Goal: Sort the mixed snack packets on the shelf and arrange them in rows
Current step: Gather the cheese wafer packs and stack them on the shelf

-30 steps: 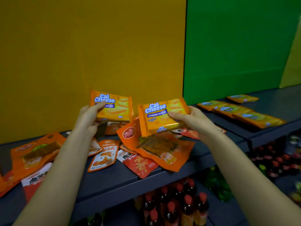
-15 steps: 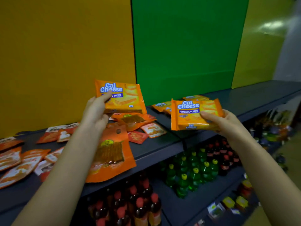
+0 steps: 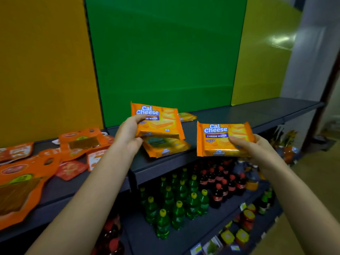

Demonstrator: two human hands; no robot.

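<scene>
My left hand [image 3: 128, 137] grips an orange Cal Cheese wafer packet [image 3: 160, 122] by its left edge, held just above another Cal Cheese packet [image 3: 165, 146] lying on the dark shelf [image 3: 239, 116]. My right hand [image 3: 253, 148] holds a second Cal Cheese packet [image 3: 219, 138] by its right side, out in front of the shelf edge. One more wafer packet [image 3: 186, 116] lies further back on the shelf. Mixed orange and red snack packets [image 3: 81, 142] are scattered on the shelf at the left.
Yellow, green and lime panels back the shelf. The shelf's right stretch [image 3: 266, 111] is bare. Below stand green bottles [image 3: 173, 205], dark bottles with red caps [image 3: 220, 183] and small jars [image 3: 246, 219]. A large orange pouch [image 3: 20, 190] overhangs the shelf edge at the left.
The view has swung right along the shelf. Both hands carried their wafer packets rightward; the left one now hovers over a packet lying on the shelf.
</scene>
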